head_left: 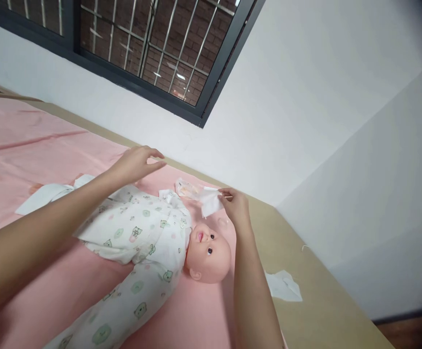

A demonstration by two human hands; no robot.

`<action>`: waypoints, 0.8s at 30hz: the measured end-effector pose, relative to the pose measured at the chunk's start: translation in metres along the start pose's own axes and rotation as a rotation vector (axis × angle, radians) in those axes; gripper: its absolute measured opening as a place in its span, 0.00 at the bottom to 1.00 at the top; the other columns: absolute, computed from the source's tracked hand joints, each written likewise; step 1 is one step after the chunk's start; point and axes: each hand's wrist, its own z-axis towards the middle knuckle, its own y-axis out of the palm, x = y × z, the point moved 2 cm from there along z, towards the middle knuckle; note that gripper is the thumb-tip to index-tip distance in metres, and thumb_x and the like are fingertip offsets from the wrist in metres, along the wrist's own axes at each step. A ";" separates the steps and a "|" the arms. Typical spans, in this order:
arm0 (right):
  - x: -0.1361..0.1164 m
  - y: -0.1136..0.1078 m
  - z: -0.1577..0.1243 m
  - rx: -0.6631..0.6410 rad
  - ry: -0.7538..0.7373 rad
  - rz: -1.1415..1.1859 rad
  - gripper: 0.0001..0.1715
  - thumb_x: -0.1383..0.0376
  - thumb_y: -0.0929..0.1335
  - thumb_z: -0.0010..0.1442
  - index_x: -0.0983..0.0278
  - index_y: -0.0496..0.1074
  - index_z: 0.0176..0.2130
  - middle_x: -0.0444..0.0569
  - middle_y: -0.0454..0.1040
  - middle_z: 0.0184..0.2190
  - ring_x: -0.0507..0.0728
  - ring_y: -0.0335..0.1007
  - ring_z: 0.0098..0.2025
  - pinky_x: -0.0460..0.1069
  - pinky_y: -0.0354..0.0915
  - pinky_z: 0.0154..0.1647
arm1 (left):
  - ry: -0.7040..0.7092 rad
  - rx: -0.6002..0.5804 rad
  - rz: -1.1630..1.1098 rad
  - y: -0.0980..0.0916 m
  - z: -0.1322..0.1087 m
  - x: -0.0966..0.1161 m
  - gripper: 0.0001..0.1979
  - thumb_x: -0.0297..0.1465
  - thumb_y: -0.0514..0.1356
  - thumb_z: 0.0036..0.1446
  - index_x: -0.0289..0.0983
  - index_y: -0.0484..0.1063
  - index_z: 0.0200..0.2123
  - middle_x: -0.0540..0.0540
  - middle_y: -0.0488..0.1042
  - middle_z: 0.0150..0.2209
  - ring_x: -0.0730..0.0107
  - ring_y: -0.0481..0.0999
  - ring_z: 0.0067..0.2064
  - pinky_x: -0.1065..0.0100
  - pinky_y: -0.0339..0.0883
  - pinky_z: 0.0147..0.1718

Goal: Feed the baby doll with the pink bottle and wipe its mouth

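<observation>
A baby doll (208,249) in a white printed romper (143,232) lies on a pink sheet (22,150), head toward the right. My right hand (237,206) hovers just above the doll's head and pinches a white wipe (211,199) between thumb and fingers. My left hand (138,162) floats over the doll's body with its fingers stretched out and holds nothing. A small clear wipe packet (187,188) lies on the sheet just behind the wipe.
A crumpled white wipe (282,286) lies on the bare beige board (320,310) right of the sheet. White cloth (47,194) lies under the doll's far side. A white wall and a barred window (152,48) stand behind.
</observation>
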 end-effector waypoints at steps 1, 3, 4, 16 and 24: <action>0.007 0.002 0.002 -0.022 0.004 -0.032 0.15 0.69 0.65 0.51 0.62 0.77 0.39 0.48 0.77 0.36 0.52 0.72 0.31 0.48 0.66 0.36 | -0.065 -0.001 -0.014 -0.003 0.005 -0.012 0.22 0.47 0.54 0.56 0.39 0.75 0.45 0.45 0.76 0.48 0.56 0.73 0.48 0.62 0.65 0.46; 0.018 0.006 0.005 -0.109 0.015 -0.078 0.17 0.73 0.64 0.50 0.62 0.78 0.37 0.47 0.78 0.36 0.51 0.70 0.30 0.48 0.65 0.35 | -0.193 -0.011 -0.047 -0.007 0.013 -0.035 0.23 0.46 0.55 0.53 0.39 0.73 0.47 0.45 0.76 0.47 0.57 0.75 0.46 0.63 0.66 0.43; 0.023 0.008 0.006 -0.166 0.029 -0.093 0.17 0.74 0.64 0.49 0.61 0.78 0.35 0.47 0.78 0.35 0.51 0.70 0.29 0.47 0.64 0.35 | -0.245 -0.015 -0.058 -0.008 0.016 -0.046 0.24 0.46 0.56 0.53 0.39 0.72 0.48 0.45 0.76 0.47 0.57 0.75 0.46 0.64 0.66 0.43; 0.047 0.000 0.009 -0.308 0.241 -0.104 0.12 0.73 0.68 0.40 0.63 0.80 0.27 0.50 0.78 0.31 0.54 0.69 0.29 0.49 0.63 0.34 | -0.517 -0.095 -0.300 0.009 0.021 -0.105 0.28 0.48 0.62 0.48 0.35 0.67 0.47 0.39 0.72 0.50 0.59 0.72 0.49 0.68 0.65 0.39; 0.011 0.023 0.031 -0.326 0.047 0.620 0.28 0.58 0.71 0.50 0.63 0.72 0.51 0.50 0.75 0.46 0.53 0.71 0.40 0.52 0.65 0.47 | -0.546 -0.124 -0.164 0.020 0.020 -0.120 0.38 0.50 0.65 0.40 0.33 0.62 0.50 0.37 0.73 0.46 0.54 0.74 0.46 0.66 0.65 0.39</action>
